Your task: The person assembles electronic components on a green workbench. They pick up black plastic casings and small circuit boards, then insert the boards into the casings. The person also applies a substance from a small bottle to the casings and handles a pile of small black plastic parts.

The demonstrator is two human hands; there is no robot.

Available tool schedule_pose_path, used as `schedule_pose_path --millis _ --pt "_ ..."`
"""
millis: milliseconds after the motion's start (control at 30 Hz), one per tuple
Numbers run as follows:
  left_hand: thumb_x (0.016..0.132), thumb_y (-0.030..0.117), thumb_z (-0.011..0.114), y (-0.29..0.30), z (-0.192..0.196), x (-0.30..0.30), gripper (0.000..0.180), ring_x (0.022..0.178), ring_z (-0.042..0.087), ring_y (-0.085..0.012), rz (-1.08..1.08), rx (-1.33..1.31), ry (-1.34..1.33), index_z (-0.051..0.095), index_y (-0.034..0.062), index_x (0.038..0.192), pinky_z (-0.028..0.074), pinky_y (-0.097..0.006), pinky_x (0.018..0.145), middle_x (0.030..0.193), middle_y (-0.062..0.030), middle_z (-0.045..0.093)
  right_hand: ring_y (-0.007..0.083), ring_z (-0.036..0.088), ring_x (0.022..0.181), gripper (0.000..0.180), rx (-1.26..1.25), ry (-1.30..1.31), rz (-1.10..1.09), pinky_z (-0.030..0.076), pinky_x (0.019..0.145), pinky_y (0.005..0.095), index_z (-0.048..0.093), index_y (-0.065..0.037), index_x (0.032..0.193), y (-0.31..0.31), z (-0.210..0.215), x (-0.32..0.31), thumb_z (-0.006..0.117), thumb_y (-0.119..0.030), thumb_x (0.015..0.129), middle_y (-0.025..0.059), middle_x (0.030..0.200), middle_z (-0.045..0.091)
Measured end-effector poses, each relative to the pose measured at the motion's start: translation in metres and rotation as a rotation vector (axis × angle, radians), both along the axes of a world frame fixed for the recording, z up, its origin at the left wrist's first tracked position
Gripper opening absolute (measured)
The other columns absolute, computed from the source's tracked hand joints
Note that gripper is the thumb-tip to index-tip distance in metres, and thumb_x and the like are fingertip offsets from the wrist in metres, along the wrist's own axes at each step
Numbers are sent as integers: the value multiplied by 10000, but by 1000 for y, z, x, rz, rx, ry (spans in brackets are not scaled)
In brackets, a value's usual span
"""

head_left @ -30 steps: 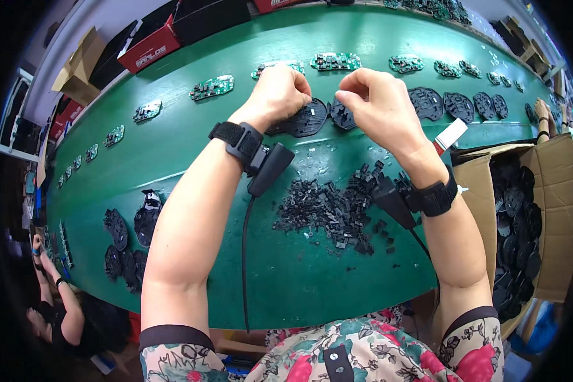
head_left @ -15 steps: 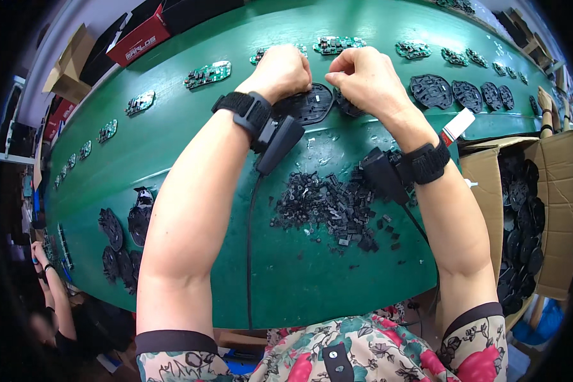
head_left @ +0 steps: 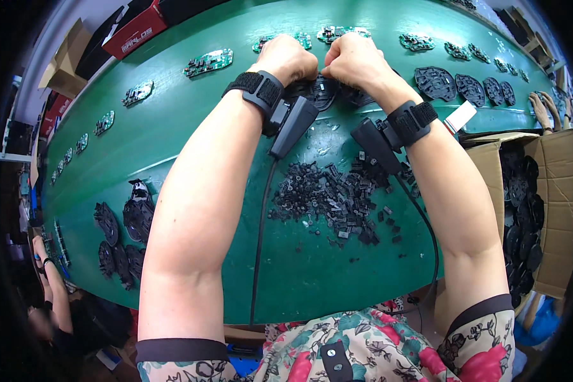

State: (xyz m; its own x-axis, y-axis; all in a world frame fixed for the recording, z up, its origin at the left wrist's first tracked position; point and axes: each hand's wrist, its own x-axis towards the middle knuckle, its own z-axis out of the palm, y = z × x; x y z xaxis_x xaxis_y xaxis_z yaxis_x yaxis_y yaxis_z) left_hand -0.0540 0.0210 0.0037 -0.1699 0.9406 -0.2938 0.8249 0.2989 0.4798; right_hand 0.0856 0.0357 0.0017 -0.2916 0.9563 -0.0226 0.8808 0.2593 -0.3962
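My left hand (head_left: 288, 58) is closed over a black plastic shell (head_left: 323, 93) at the far middle of the bench. Facing it, my right hand (head_left: 352, 60) is closed too, fingertips curled together above the same shell. Whatever the fingers pinch is hidden behind the knuckles. A second dark shell (head_left: 361, 97) lies partly under my right wrist. Just beyond the hands lie green circuit boards, one (head_left: 266, 43) by my left knuckles and one (head_left: 341, 33) behind my right hand. Between my forearms spreads a heap of small black plastic parts (head_left: 328, 194).
More circuit boards (head_left: 208, 63) form a curved row along the green bench (head_left: 337, 280). Black shells (head_left: 435, 83) line the right; others (head_left: 139, 216) lie left. A cardboard box (head_left: 557, 210) of black shells stands right. Other people's hands (head_left: 542, 108) show at both sides.
My right hand has moved left and its fingers have closed. Both hands are now nearer each other over the shell, and my left forearm has shifted slightly right.
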Motion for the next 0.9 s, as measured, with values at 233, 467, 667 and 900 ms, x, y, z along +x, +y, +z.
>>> schedule_pose_path --millis 233,467,667,900 --pt "567 194 762 0 -3 0 383 944 656 -266 15 -3 -35 714 -4 891 513 -324 826 1003 -169 684 229 668 789 214 -42 -14 3 518 757 361 715 -77 827 10 -8 1 781 -196 660 105 798 699" --pt "561 195 777 3 -9 1 368 866 640 -228 62 2 -74 710 -4 864 506 -332 766 934 -143 684 199 661 739 222 -97 0 74 521 723 343 709 -80 805 12 -3 7 791 -210 645 79 761 689" --pt "564 209 766 7 -15 0 417 1004 640 -261 39 -24 -89 711 12 926 499 -347 861 1051 -162 674 209 665 764 209 -72 -58 85 503 762 375 712 -100 796 10 1 5 792 -224 648 71 766 692" --pt "595 247 771 16 -18 11 558 1144 573 -273 56 -96 6 658 29 1096 428 -417 975 1215 -141 612 284 660 880 128 7 -184 77 393 901 531 710 -97 787 10 -5 -2 726 -174 686 107 857 703"
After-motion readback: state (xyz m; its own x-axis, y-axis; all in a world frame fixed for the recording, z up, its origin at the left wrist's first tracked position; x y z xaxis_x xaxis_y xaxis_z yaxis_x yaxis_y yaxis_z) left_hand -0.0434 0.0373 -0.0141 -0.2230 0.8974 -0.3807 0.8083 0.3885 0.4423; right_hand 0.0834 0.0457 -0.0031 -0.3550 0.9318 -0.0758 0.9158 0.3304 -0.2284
